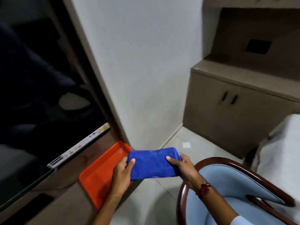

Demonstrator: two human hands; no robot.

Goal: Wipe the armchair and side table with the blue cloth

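Note:
A folded blue cloth (153, 163) is stretched between both hands at the lower middle of the view. My left hand (122, 171) grips its left end, thumb on top. My right hand (182, 164) grips its right end. The cloth hangs in the air over the right edge of an orange tray (100, 174). The armchair (230, 189), pale blue upholstery in a dark polished wood frame, stands at the lower right, just below my right forearm. No side table is recognisable in this view.
The orange tray lies on a brown wooden counter (65, 192) under a large dark screen (40, 95). A white wall (146, 70) stands ahead, a taupe cabinet (227, 111) with two handles at the right, a white-covered object (284, 143) beside it.

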